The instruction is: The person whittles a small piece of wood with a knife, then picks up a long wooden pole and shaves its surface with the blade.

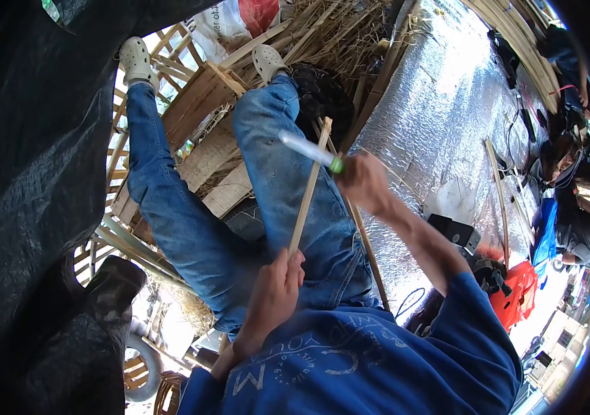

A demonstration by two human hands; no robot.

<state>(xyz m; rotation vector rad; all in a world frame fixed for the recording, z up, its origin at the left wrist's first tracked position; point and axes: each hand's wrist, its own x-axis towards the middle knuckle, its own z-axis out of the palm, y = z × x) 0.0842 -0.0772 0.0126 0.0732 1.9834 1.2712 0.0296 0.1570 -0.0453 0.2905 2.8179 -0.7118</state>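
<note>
My left hand (275, 289) is closed round the lower end of a pale bamboo strip (306, 190), which slants up across my right thigh. In my right hand (365, 182) is a knife, its handle wrapped by my fingers and a green band (337, 165) showing at the front of the grip. The knife's blade (306, 149), somewhat blurred, points left and overlaps the strip just below its upper end. A second thin strip (371, 256) runs beside my right hip, under my right forearm.
My legs in jeans (170, 207) stretch forward over wooden planks (215, 166). Silver foil sheeting (412, 131) lies to the right, with a black box-shaped device (450, 232) and a red bag (516, 297) on that side. Dark plastic sheeting (32, 207) hangs at left. Another person (575, 214) is at far right.
</note>
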